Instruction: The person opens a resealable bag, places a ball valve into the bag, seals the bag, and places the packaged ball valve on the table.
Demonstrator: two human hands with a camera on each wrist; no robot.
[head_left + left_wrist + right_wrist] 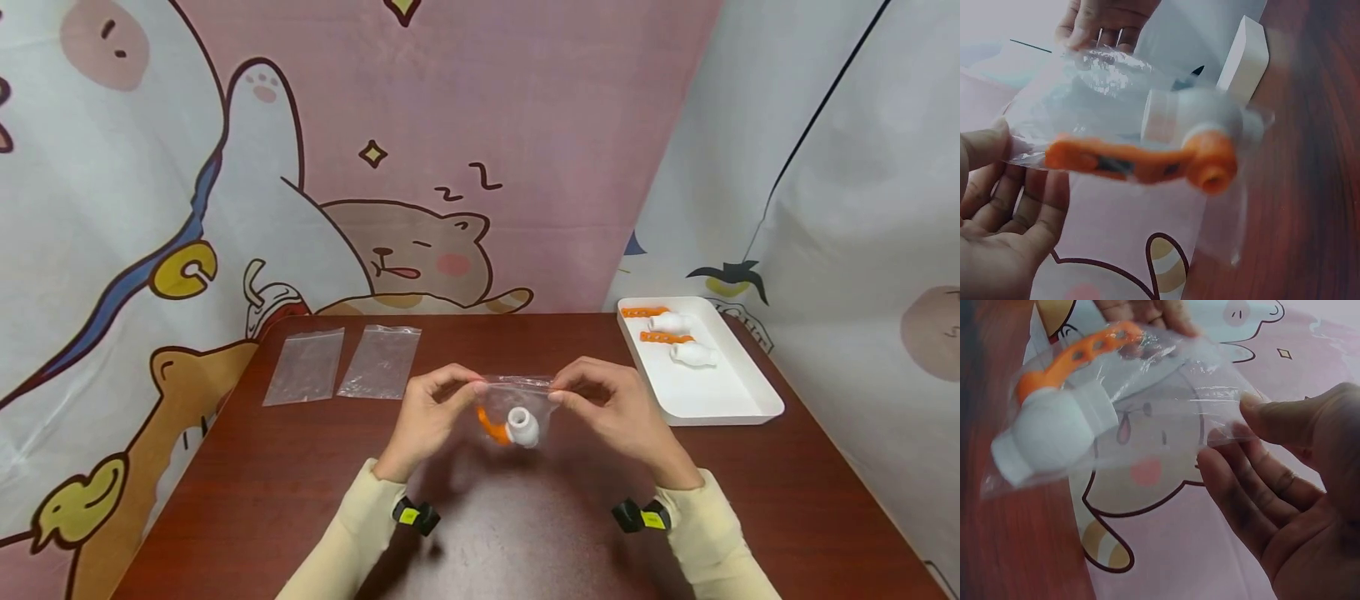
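Observation:
A clear zip bag hangs above the table between both hands. Inside it lie a white plastic valve body and an orange perforated handle; the two touch, but I cannot tell whether they are joined. My left hand pinches the bag's top left corner between thumb and finger. At the top right corner, my right hand pinches the bag the same way, as the right wrist view shows. Whether the zip is sealed cannot be made out.
Two flat clear bags lie side by side at the table's back left. At the right stands a white tray holding two orange handles and two white valve bodies. A printed cloth hangs behind the brown table.

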